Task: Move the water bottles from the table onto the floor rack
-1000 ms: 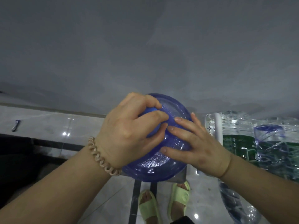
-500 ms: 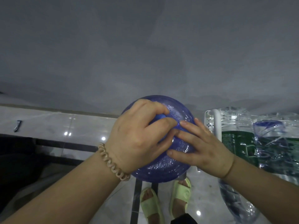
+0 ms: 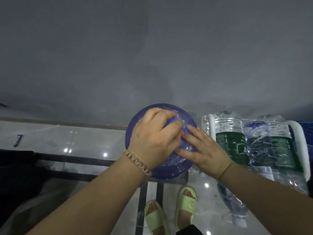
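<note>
A large blue water bottle point(image 3: 171, 168) stands upright below me, seen from above. My left hand point(image 3: 152, 138) curls over its top and grips the blue cap and neck. My right hand point(image 3: 201, 148) lies flat on the bottle's right shoulder with fingers straight, touching the left hand's fingers. To the right, the white floor rack point(image 3: 211, 126) holds two clear water bottles with green labels point(image 3: 232, 143) point(image 3: 281, 146) lying on their sides.
A grey wall fills the upper view. The floor is glossy pale tile with dark stripes point(image 3: 74, 160). My feet in light green slippers point(image 3: 184, 206) stand just behind the blue bottle. A small dark object point(image 3: 17, 140) lies on the floor at far left.
The blue bottle and both hands have shifted to the right, closer to the rack. The grips look the same.
</note>
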Motion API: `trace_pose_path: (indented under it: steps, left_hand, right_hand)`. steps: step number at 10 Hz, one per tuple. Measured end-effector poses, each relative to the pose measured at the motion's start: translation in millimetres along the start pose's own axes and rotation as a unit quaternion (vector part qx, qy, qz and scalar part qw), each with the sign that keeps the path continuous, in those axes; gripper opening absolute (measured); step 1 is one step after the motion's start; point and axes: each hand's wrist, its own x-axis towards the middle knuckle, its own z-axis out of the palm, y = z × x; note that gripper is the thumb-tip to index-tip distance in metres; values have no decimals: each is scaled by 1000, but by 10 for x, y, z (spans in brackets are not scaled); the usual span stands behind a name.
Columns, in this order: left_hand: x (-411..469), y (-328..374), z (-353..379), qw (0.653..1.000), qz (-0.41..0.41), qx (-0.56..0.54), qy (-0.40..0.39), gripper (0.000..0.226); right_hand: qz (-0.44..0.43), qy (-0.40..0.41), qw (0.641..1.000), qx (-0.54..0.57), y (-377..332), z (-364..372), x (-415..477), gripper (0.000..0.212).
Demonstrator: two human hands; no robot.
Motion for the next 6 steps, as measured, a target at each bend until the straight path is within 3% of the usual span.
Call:
trace_pose_path:
  steps: [1,2,3,4,6]
  left_hand:
    - [2,19,-24,1000,-13,20,-10,13]
    - [17,68,-63,999,-18,42,-20,14]
    - [13,103,-119,997,-32,57,-49,20]
    - [-46,143,-279,990,-51,71,-109,43]
    - [-285,255,-545,959,-53,132,-243,72]
  right_hand:
    - [12,-39,999,-8,-26,-96,11,70]
    - [19,-136,990,-41,-92,-312,83,100]
    - [31,-266,957,-111,-221,-575,186,114]
    - [63,-357,918,-161,-455,-780,213,113]
    - [133,-390,888,-202,-877,-1227,399,92]
